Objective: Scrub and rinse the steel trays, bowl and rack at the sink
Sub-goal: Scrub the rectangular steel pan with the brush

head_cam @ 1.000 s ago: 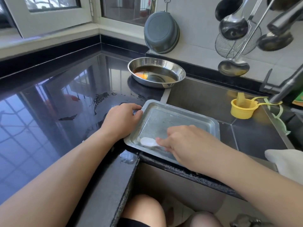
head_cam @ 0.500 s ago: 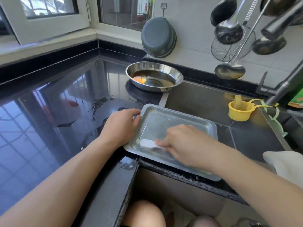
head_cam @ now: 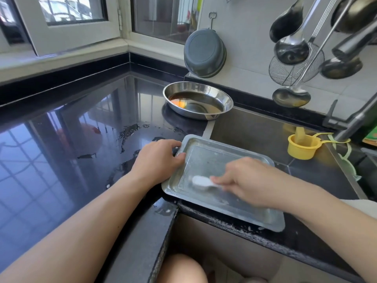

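- The worktop (head_cam: pixel 61 139), black and glossy, fills the left side; a patch of water (head_cam: pixel 128 131) lies near its right edge, just left of the tray
- The left hand (head_cam: pixel 157 160) grips the tray's far-left corner, thumb hooked over the rim and fingers curled round the outer edge
- The tray (head_cam: pixel 204 158) lies flat across the sink's near-left corner, its near edge overhanging the front lip of the worktop; its floor is filmed with pale suds
- The bowl (head_cam: pixel 199 100) stands on the worktop at the sink's far-left corner, well apart from the tray, with dark liquid in it
- A grey basin (head_cam: pixel 205 53) hangs on the wall above the bowl
- The right hand (head_cam: pixel 244 180) reaches into the tray and pinches a white brush (head_cam: pixel 201 181), fingers closed on its handle, the head pressed to the tray floor near the left edge
- A yellow cup (head_cam: pixel 302 148) sits by the sink's right edge, near the tap (head_cam: pixel 355 123)
- Ladles (head_cam: pixel 291 50) hang from the wall at the right
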`<state>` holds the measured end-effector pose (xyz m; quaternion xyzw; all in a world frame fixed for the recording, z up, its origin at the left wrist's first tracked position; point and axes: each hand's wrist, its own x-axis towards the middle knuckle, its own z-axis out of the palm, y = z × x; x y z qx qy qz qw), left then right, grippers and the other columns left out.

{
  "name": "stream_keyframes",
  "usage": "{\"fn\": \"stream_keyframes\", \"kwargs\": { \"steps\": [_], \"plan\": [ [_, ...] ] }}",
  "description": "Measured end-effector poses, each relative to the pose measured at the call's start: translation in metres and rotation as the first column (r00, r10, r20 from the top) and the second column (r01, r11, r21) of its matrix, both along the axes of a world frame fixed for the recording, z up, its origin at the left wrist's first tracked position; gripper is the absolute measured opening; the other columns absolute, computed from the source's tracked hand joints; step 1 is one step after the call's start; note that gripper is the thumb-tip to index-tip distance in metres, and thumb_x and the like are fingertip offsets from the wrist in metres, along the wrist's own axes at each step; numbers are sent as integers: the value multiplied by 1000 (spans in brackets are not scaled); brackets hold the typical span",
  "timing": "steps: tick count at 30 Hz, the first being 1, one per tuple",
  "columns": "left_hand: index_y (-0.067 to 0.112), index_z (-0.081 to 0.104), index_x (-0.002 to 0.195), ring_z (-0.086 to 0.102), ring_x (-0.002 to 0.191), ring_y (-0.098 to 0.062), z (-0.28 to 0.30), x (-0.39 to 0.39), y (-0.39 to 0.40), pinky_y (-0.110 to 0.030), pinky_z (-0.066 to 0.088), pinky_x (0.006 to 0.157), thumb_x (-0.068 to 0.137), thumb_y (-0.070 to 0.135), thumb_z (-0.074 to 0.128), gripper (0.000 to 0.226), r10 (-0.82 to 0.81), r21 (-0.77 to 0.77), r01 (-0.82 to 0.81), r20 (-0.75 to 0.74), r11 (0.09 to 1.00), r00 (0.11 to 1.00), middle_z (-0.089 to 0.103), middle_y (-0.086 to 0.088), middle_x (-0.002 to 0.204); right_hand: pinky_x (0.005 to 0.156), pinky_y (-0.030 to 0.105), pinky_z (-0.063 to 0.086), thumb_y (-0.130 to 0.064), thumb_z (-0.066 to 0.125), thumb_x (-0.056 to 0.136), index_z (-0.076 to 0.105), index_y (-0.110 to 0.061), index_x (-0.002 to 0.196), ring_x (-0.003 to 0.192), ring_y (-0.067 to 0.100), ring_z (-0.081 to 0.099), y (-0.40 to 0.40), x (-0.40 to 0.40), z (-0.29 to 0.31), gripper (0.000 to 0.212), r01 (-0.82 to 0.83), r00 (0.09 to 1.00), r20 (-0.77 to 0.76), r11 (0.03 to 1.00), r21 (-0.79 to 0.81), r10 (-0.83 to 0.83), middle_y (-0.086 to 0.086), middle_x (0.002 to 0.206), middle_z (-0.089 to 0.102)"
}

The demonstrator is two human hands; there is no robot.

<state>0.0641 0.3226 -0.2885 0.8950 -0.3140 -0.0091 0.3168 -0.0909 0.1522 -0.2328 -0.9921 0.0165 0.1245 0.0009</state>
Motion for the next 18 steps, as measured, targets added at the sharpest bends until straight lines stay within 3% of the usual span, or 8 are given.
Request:
{"fn": "stream_keyframes", "kwargs": {
  "steps": [4, 9, 12, 15, 18],
  "plan": [
    [29, 74, 124, 68, 103, -22, 2, -1, 3, -37, 54, 85, 95, 36, 66, 31, -21, 4, 21, -28, 1000, 999, 77, 1, 107, 58, 34, 41, -37, 45, 107, 62, -42, 135, 74, 18, 55, -24, 21, -6, 33, 178, 979, 112, 982, -63, -171, -9, 86, 52],
    [29, 73, 124, 68, 103, -23, -1, 0, 1, -38, 54, 87, 93, 35, 66, 33, -14, 3, 14, -21, 1000, 1000, 77, 0, 104, 73, 35, 49, -47, 41, 106, 65, -39, 132, 82, 18, 58, 19, -10, 0, 37, -7, 999, -41, 992, 129, 13, -7, 82, 54],
    [23, 75, 119, 69, 99, -25, -1, 1, 0, -41, 55, 86, 93, 34, 66, 30, -12, 13, 13, -21, 1000, 1000, 77, -3, 95, 72, 40, 53, -39, 46, 107, 59, -46, 137, 81, 21, 60, -9, 1, -3, 34, 79, 997, 16, 996, -40, -78, -7, 89, 56],
    [18, 75, 116, 69, 97, -26, -2, 2, 1, -42, 56, 86, 93, 35, 65, 30, -19, 14, 19, -19, 1000, 1000, 77, -5, 96, 67, 35, 51, -30, 47, 106, 60, -42, 137, 80, 20, 60, -38, 14, 2, 36, 239, 970, 72, 960, -147, -231, -4, 98, 59],
    [26, 74, 123, 69, 101, -24, -2, 2, 0, -39, 55, 86, 94, 36, 65, 33, -21, 8, 21, -11, 1000, 1000, 77, -1, 98, 68, 38, 51, -31, 41, 108, 59, -35, 139, 80, 19, 58, -22, 1, -3, 36, 128, 991, 51, 983, -130, -122, -3, 91, 56]
  ]
}}
